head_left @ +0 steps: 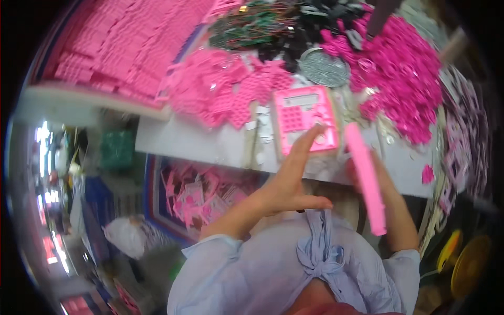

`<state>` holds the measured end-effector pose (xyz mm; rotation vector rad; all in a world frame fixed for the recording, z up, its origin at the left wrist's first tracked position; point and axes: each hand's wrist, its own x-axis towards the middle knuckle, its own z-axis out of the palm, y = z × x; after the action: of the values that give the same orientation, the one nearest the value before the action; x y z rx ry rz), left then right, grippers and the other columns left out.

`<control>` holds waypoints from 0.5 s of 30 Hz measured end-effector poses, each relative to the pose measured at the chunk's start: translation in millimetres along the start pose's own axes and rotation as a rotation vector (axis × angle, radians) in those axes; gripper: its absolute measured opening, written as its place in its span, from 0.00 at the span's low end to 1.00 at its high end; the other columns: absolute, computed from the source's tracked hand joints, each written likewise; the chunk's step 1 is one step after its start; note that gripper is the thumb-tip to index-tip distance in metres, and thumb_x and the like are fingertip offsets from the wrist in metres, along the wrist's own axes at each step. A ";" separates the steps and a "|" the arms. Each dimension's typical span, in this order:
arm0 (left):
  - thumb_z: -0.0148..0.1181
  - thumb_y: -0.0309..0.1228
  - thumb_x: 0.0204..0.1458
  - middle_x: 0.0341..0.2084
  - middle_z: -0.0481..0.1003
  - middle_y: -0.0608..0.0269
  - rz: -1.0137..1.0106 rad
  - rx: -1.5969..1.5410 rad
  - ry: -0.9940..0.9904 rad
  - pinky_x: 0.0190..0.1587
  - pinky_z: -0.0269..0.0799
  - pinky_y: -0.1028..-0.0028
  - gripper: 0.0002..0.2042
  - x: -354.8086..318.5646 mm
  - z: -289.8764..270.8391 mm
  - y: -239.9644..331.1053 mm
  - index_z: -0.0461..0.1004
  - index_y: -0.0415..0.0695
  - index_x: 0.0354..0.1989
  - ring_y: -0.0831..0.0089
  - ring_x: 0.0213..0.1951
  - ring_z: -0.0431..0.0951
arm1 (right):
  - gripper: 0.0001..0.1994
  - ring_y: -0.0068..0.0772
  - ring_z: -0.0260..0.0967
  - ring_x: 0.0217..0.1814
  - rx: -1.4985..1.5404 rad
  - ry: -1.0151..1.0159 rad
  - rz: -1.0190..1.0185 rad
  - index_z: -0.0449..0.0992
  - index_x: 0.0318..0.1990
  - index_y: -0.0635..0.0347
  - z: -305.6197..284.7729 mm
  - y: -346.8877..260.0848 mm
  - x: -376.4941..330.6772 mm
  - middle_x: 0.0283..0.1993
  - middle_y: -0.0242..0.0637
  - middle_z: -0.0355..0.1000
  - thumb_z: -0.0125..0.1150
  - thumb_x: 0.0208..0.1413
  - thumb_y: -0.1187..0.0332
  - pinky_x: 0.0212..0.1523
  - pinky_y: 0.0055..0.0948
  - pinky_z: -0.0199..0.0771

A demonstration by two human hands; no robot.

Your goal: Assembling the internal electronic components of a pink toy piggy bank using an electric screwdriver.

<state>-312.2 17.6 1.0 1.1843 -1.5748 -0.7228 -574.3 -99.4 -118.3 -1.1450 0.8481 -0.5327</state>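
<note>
A pink calculator-shaped casing (307,118) of smooth plastic, with a keypad block and a narrow display window, lies face up on a tan base (334,107) near the front of the white tabletop (184,140). The right hand (379,170), partly hidden, grips a flat pink plastic panel (366,178) turned almost edge-on to the view, just beside the casing and slanting past the table's front edge. The left hand (289,184) is spread, thumb wide of the fingers, the fingertips over the casing's lower part — whether they touch it, I cannot tell. Its forearm rises from the lower left, the right one from the lower right. Beyond lie a heap of pink bumpy keypad sheets (220,89), a round dish (324,67) of fine grey pieces, tangled thin wires (252,23) and a glossy mound of magenta parts (401,79). Bare tabletop runs along the front edge left of the casing — a smaller patch lies right of the panel.
</note>
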 end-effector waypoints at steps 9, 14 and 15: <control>0.63 0.31 0.59 0.53 0.69 0.56 0.037 -0.149 0.026 0.61 0.64 0.65 0.23 10.9 -87.8 4.2 0.66 0.38 0.60 0.66 0.58 0.69 | 0.21 0.29 0.74 0.52 0.459 -0.566 0.209 0.68 0.63 0.63 153.5 -112.1 26.9 0.54 0.37 0.75 0.49 0.71 0.59 0.53 0.30 0.76; 0.56 0.30 0.62 0.53 0.69 0.55 -0.193 -0.392 -0.068 0.53 0.71 0.70 0.18 29.3 -113.3 -10.8 0.63 0.39 0.58 0.68 0.52 0.74 | 0.28 0.36 0.76 0.47 0.256 -0.695 0.115 0.65 0.67 0.59 151.0 -127.9 31.3 0.52 0.44 0.74 0.48 0.69 0.48 0.34 0.31 0.80; 0.54 0.30 0.63 0.51 0.70 0.56 -0.109 -0.404 0.040 0.49 0.73 0.70 0.18 34.4 -133.9 -23.1 0.61 0.39 0.59 0.68 0.47 0.76 | 0.29 0.37 0.76 0.47 0.256 -0.646 0.131 0.64 0.68 0.59 148.4 -127.5 32.3 0.52 0.46 0.74 0.47 0.69 0.47 0.32 0.31 0.80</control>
<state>-179.3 -9.3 36.6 0.9811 -1.2612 -1.0267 -429.2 -83.5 16.0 -0.9326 0.2803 -0.1330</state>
